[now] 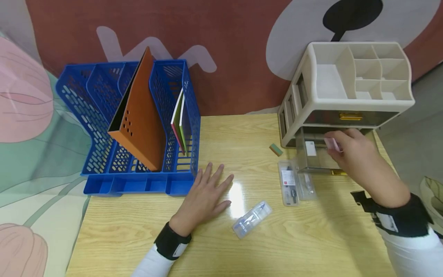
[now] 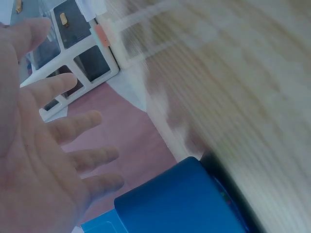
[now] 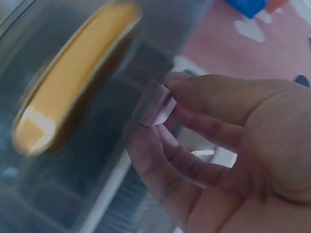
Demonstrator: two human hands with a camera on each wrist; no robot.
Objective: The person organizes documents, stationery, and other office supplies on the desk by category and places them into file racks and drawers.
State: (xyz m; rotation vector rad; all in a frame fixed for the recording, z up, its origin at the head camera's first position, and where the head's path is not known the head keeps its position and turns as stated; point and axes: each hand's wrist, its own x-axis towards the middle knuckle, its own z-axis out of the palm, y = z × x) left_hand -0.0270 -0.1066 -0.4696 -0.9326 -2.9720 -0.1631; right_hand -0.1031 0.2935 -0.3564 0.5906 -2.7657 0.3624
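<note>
My right hand (image 1: 360, 163) pinches a small pale pink block (image 3: 154, 104) between thumb and fingers, over the pulled-out clear drawer (image 1: 313, 169) of a white desktop organizer (image 1: 313, 103). In the right wrist view the drawer's gold handle (image 3: 73, 80) shows close beside the fingers. A small white block (image 1: 310, 148) with a printed mark lies in the drawer; my hand hides part of the drawer's inside. On the wooden table (image 1: 194, 246), my left hand (image 1: 205, 198) rests with fingers spread and holds nothing, just right of the blue rack's front corner.
The blue rack (image 1: 138, 184) holds an orange file box (image 1: 143, 115) and thin booklets (image 1: 180, 123). A clear case (image 1: 252, 219) lies right of my left hand. Two clear cases, one labelled (image 1: 288, 182), lie by the drawer. A green-and-brown eraser (image 1: 275, 150) sits near the organizer.
</note>
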